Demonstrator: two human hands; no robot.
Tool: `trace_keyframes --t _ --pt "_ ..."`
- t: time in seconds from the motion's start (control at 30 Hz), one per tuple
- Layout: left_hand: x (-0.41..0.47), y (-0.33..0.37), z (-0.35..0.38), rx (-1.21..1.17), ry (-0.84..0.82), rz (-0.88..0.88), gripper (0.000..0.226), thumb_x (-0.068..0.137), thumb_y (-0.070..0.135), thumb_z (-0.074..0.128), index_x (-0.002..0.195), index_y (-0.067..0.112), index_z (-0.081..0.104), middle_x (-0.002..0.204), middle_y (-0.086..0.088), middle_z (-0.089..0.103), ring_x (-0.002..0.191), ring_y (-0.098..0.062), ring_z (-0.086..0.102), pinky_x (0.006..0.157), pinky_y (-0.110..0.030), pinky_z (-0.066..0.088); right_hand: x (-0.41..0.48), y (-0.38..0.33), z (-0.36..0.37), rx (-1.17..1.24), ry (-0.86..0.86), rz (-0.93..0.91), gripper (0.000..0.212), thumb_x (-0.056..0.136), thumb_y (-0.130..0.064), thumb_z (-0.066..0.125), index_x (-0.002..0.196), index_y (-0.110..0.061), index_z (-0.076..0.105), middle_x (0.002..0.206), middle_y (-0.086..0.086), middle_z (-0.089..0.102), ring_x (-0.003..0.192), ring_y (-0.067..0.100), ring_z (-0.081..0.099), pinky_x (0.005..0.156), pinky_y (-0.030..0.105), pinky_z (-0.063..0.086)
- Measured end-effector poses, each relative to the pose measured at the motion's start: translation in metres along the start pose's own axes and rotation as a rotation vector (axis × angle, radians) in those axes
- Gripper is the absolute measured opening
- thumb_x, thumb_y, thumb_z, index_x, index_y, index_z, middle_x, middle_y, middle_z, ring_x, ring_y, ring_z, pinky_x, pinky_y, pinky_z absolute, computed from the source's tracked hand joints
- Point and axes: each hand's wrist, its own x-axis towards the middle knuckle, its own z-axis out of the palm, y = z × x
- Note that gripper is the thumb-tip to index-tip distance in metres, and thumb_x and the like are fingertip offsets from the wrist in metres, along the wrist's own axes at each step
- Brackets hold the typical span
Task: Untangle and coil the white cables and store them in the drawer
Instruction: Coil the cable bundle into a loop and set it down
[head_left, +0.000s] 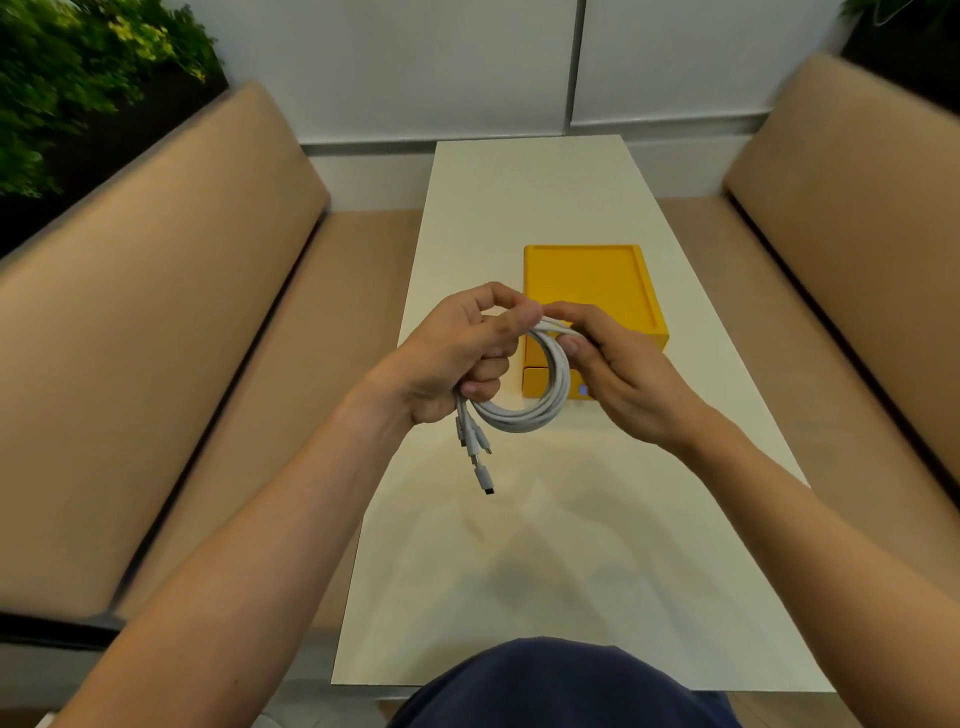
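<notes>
**Above the white bench (571, 545), two hands share one coil of cable**

At the far left, leafy green plants (78, 78) fill the upper corner behind a tan padded seat (156, 338) that runs along the left side of the bench.

The left hand (457, 358) is raised over the bench, its fingers curled round the left side of the white cables (540, 395). Its thumb and forefinger meet at the top of the loop. The cables are wound into a round coil of several turns, held in the air and clear of the bench top. Below the left hand a bunch of plug ends (475, 447) hangs loose, the lowest one with a dark tip.

The right hand (618, 374) is close against the left, and its thumb and fingers pinch the top right of the same coil. So both hands are clamped on the cables, nearly touching each other at the top of the loop.

Just behind the coil and the right hand, a yellow drawer box (587, 286) stands on the bench with a shallow recessed top. Its front is largely hidden, but the drawer fronts that show to the left of the coil sit flush with the box.

A second tan padded seat (857, 234) lines the right side. A dark blue garment (561, 686) shows at the bottom edge of the view.
</notes>
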Motion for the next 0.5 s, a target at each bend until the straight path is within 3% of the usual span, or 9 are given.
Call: trace_keyframes --t 0.1,0.2,0.3,0.4,0.5 --pt "-0.002 0.0 -0.001 0.034 0.005 0.02 0.019 0.09 0.026 0.069 0.101 0.015 0.059 0.06 0.003 0.026 0.041 -0.006 0.018 0.039 -0.018 0.02 0.001 0.001 -0.004 -0.102 0.035 -0.024 0.034 0.108 -0.038 0.041 0.126 -0.017 0.062 0.094 -0.003 0.068 0.079 0.017 0.062 0.067 0.039 0.05" --pt "-0.002 -0.001 -0.004 0.047 0.002 0.016 0.011 0.095 0.021 0.067 0.09 0.016 0.059 0.061 0.001 0.027 0.041 -0.007 0.018 0.039 -0.018 0.02 0.007 0.003 -0.016 -0.398 0.094 -0.158 0.034 0.109 -0.037 0.041 0.119 -0.015 0.064 0.087 -0.005 0.062 0.072 0.019 0.056 0.059 0.039 0.047" --pt "-0.003 0.002 -0.003 0.075 -0.018 0.023 0.014 0.098 0.021 0.063 0.089 0.011 0.058 0.06 -0.002 0.033 0.039 -0.007 0.019 0.038 -0.017 0.02 0.015 0.005 -0.026 -0.775 0.122 -0.333 0.034 0.11 -0.034 0.041 0.114 -0.011 0.066 0.103 0.005 0.068 0.081 0.031 0.058 0.064 0.043 0.045" --pt "-0.001 0.001 0.001 0.1 0.027 0.08 0.014 0.104 0.017 0.057 0.092 0.009 0.055 0.059 -0.002 0.036 0.039 -0.008 0.02 0.039 -0.018 0.019 0.021 0.002 -0.025 -0.868 0.141 -0.283 0.034 0.109 -0.037 0.043 0.112 -0.013 0.067 0.116 0.008 0.064 0.093 0.034 0.054 0.073 0.044 0.04" --pt "0.002 0.0 0.005 0.131 0.074 0.1 0.012 0.105 0.017 0.056 0.094 0.013 0.054 0.059 -0.002 0.036 0.04 -0.009 0.02 0.04 -0.02 0.017 0.024 -0.002 -0.021 -0.835 0.099 -0.193 0.041 0.107 -0.043 0.041 0.106 -0.012 0.068 0.105 0.012 0.054 0.085 0.031 0.048 0.065 0.042 0.039"
